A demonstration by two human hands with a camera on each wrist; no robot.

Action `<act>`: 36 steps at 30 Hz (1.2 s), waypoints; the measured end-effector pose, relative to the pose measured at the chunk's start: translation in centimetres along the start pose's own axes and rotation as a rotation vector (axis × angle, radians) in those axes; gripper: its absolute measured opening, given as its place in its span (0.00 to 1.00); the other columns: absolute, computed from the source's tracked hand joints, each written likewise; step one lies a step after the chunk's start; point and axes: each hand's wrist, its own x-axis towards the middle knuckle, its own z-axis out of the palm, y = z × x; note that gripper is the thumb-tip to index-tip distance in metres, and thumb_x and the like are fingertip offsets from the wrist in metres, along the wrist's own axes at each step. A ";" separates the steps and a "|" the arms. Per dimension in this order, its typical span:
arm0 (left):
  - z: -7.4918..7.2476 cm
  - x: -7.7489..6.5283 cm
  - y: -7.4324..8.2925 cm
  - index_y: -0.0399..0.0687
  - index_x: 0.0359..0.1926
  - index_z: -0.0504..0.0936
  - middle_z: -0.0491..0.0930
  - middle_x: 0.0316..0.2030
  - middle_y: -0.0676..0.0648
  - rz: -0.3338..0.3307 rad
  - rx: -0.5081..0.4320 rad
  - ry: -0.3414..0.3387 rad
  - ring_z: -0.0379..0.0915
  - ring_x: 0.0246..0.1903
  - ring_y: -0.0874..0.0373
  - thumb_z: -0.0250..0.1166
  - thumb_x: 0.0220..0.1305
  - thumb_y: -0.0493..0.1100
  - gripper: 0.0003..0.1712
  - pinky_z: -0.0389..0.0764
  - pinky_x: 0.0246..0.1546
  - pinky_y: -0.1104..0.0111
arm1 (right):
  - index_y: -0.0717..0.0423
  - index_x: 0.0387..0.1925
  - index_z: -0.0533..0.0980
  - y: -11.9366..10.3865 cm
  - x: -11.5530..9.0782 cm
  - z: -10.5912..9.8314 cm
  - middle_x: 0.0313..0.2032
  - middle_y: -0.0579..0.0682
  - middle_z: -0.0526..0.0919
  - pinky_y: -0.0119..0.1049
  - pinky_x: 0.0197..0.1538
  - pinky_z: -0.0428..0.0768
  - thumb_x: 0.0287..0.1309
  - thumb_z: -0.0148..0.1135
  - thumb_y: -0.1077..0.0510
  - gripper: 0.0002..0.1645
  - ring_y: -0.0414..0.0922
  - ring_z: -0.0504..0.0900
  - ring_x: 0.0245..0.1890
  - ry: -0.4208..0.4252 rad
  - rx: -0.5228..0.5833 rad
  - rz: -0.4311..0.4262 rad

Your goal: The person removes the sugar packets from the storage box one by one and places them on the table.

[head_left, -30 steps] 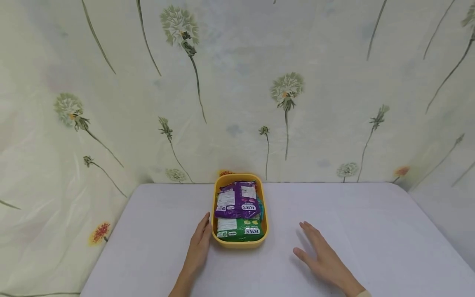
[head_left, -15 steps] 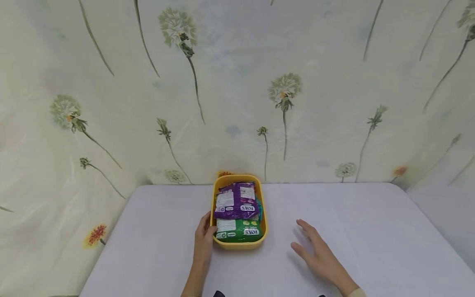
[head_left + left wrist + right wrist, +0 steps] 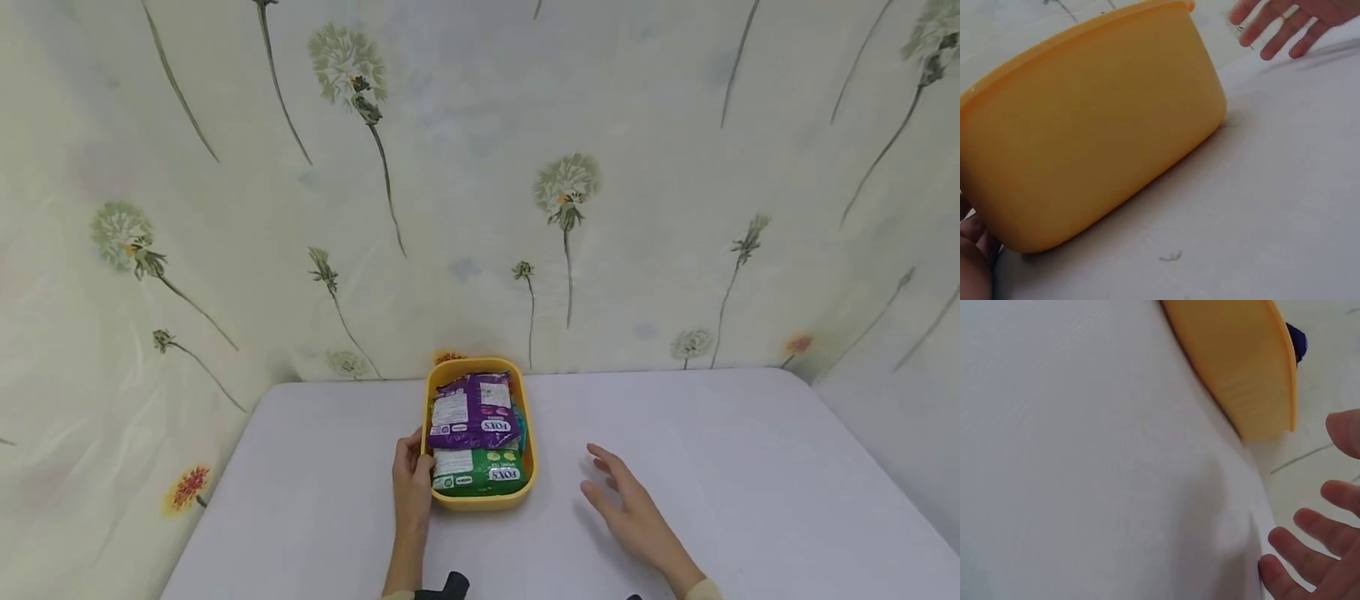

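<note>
A yellow plastic tub (image 3: 487,503) stands upright at the back of the table, with its outer wall (image 3: 1097,125) filling much of the left wrist view. Inside lie a purple FOX'S candy packet (image 3: 471,415) on top, a green FOX'S candy packet (image 3: 480,473) nearer the front, and a mostly covered teal packet (image 3: 521,427). My left hand (image 3: 412,492) grips the tub's left side, thumb at the rim and fingers along the outer wall. To the right of the tub, apart from it, my right hand (image 3: 632,515) hovers above the table with fingers spread loosely, holding nothing.
White cloth covers the table (image 3: 675,433). Behind the tub rises a pale curtain (image 3: 465,192) printed with dandelions, close to the table's back edge. A black device part (image 3: 453,585) shows by the left wrist.
My left hand has closed on the tub's left side, its thumb coming up to the rim. The right hand stays off to the side, shifting slightly left. The whole view has drifted a little.
</note>
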 end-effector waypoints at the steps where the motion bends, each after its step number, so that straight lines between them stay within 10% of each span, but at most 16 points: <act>1: -0.1 -0.1 -0.1 0.43 0.54 0.72 0.71 0.62 0.47 -0.003 -0.003 0.006 0.66 0.64 0.54 0.50 0.60 0.32 0.20 0.67 0.66 0.61 | 0.50 0.69 0.57 -0.1 0.1 0.2 0.67 0.56 0.64 0.55 0.62 0.72 0.64 0.53 0.46 0.35 0.58 0.67 0.64 0.000 0.013 -0.002; 10: -0.4 -0.3 -0.2 0.44 0.57 0.71 0.70 0.63 0.46 -0.011 0.002 -0.008 0.64 0.65 0.52 0.51 0.61 0.33 0.21 0.65 0.67 0.61 | 0.53 0.66 0.59 -1.1 1.6 1.8 0.65 0.56 0.66 0.42 0.58 0.78 0.66 0.52 0.51 0.30 0.57 0.69 0.63 -0.062 0.291 0.041; 36: -0.6 -0.1 -0.2 0.50 0.60 0.73 0.77 0.57 0.44 -0.109 0.034 0.016 0.75 0.56 0.53 0.54 0.62 0.37 0.24 0.78 0.55 0.68 | 0.54 0.61 0.66 -6.9 5.3 2.9 0.61 0.55 0.71 0.53 0.66 0.69 0.67 0.50 0.56 0.22 0.52 0.69 0.64 -0.030 0.404 -0.014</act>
